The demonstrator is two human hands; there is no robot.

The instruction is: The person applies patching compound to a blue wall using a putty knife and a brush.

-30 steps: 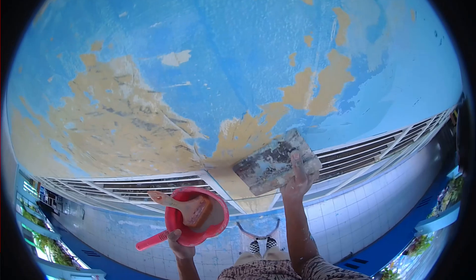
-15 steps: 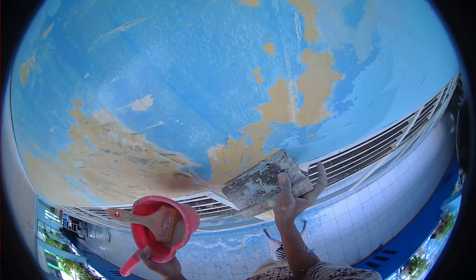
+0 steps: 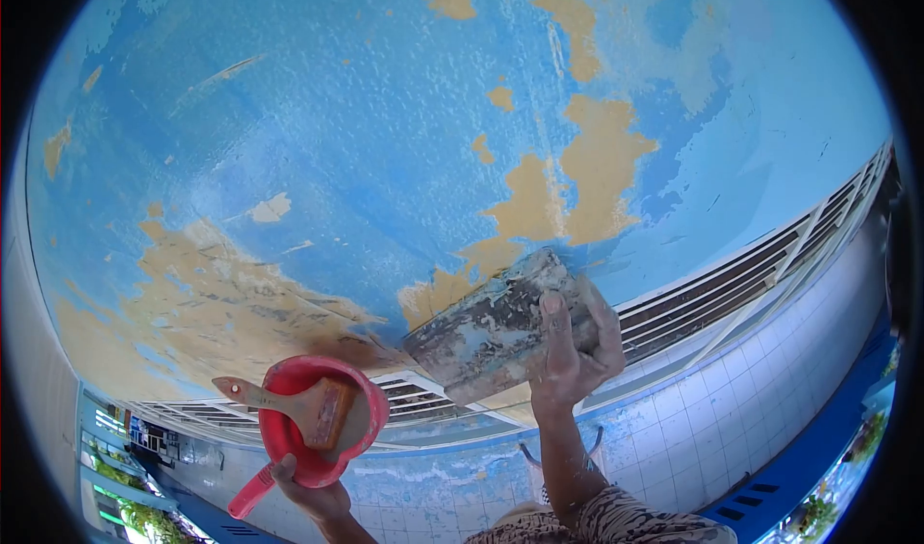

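Observation:
My left hand grips a red plastic dipper near the base of its handle. Across the dipper's mouth lies a wide paintbrush, its wooden handle sticking out past the rim on the left and its bristle end inside. Greyish material shows at the inner side of the dipper. In my right hand is a flat, paint-crusted plastering trowel, thumb on its near face and fingers around its right end. The trowel's upper edge overlaps the peeling blue painted surface, over a tan bare patch.
More tan patches break the blue paint toward the right, and a large one spreads at left. White louvred vents run along the surface's lower edge. Below are a white tiled wall and a blue band.
My right hand and the trowel have moved up and slightly left over the surface. The dipper with the brush has risen a little, and the view has shifted slightly.

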